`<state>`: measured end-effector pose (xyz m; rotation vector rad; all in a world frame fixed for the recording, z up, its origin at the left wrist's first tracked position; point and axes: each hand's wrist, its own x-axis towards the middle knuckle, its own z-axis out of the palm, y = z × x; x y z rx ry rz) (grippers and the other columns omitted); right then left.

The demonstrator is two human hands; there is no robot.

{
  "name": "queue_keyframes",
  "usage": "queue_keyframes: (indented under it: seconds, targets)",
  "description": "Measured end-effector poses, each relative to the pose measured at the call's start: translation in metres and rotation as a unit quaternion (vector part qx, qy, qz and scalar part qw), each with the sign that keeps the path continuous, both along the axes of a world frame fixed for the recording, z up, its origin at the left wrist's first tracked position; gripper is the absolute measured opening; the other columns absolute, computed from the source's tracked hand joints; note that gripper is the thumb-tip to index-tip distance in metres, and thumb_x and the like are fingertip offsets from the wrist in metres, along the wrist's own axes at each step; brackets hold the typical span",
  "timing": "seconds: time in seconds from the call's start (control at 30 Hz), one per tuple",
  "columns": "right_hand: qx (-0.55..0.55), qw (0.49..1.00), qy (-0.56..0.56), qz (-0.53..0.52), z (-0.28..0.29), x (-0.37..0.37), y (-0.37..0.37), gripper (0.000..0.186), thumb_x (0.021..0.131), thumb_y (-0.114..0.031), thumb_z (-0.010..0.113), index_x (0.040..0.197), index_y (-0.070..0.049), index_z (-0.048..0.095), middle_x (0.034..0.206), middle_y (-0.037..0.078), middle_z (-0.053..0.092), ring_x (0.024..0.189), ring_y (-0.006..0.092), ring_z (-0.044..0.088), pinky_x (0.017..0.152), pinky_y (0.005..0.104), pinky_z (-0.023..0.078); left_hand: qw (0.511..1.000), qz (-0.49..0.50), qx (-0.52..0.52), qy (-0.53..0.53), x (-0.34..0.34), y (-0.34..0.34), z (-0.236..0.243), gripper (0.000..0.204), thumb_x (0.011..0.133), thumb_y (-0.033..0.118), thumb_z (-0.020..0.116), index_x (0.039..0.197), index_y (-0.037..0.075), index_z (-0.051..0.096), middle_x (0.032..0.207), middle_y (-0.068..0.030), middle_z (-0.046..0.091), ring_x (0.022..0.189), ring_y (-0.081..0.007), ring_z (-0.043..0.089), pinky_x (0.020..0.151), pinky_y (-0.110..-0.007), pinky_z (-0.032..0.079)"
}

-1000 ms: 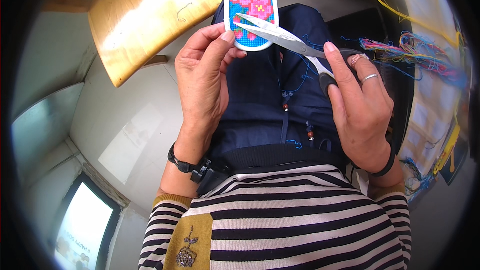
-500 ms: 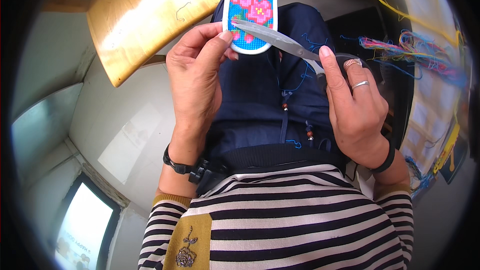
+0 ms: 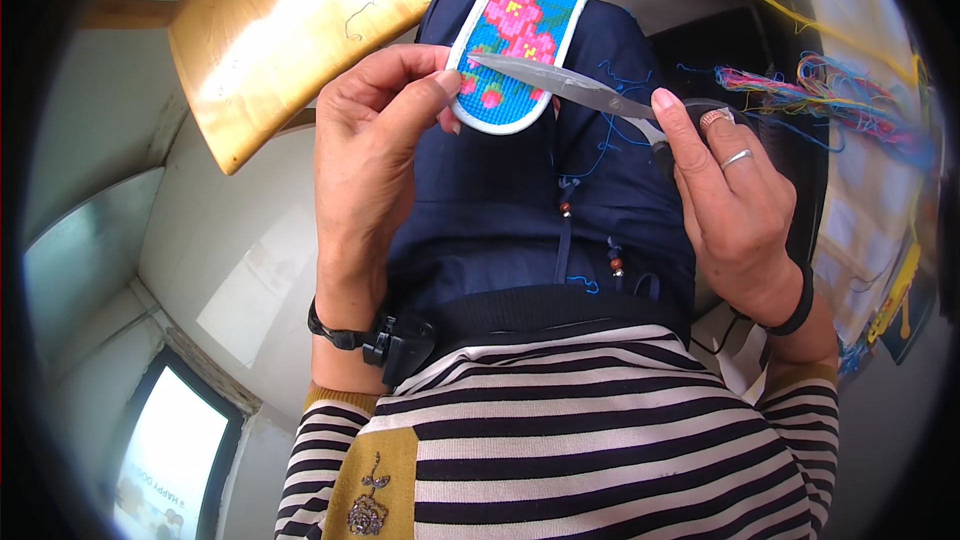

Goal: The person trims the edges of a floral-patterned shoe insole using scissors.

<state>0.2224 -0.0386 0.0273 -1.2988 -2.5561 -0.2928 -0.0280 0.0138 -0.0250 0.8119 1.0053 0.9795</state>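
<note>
An embroidered insole [image 3: 505,80], blue with pink flowers and a white edge, lies over my lap and tilts to the upper right. My left hand [image 3: 380,120] pinches its left edge near the rounded lower end between thumb and fingers. In my right hand [image 3: 735,175] is a pair of scissors [image 3: 575,88], fingers through the dark handle. The blades look closed and lie across the insole, tips beside a pink bud close to my left fingertips. Whether the tips touch the stitching or a thread, I cannot tell.
A wooden stool [image 3: 300,30] with a loose thread on it stands at the upper left. To the right lies a bundle of coloured threads [image 3: 800,95]. Blue thread ends lie on my dark trousers [image 3: 480,230]. A bright screen [image 3: 170,450] shows at the lower left.
The insole has come lower and turned, its upper end swinging right, so more of it shows. My left hand has shifted left and down; my right hand with the scissors has moved slightly right and down.
</note>
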Motion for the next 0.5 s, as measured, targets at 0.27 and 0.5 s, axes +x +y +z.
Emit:
queue_keyframes:
  seconds: [0.27, 0.5]
  targets:
    - [-0.186, 0.962, 0.180, -0.090, 0.002, -0.009, -0.005, 0.048, 0.063, 0.007, 0.069, 0.110, -0.002, 0.064, 0.084, 0.016, 0.058, 0.067, 0.0252, 0.058, 0.051, 0.0271, 0.046, 0.995, 0.046, -0.052, -0.074, 0.005, 0.000, -0.002, 0.015, 0.084, 0.004, 0.063, 0.096, -0.005, 0.064, 0.083, -0.0083, 0.065, 0.067, -0.0112, 0.059, 0.064, -0.022, 0.049]
    - [-0.379, 0.657, 0.594, -0.268, 0.009, -0.019, 0.002, 0.045, 0.076, 0.010, 0.067, 0.119, 0.002, 0.057, 0.088, 0.007, 0.060, 0.078, 0.0099, 0.060, 0.062, 0.0194, 0.055, 0.988, 0.033, -0.062, -0.136, 0.008, -0.004, 0.002, 0.016, 0.085, 0.004, 0.063, 0.098, -0.004, 0.063, 0.086, -0.0080, 0.065, 0.069, -0.0116, 0.060, 0.065, -0.022, 0.051]
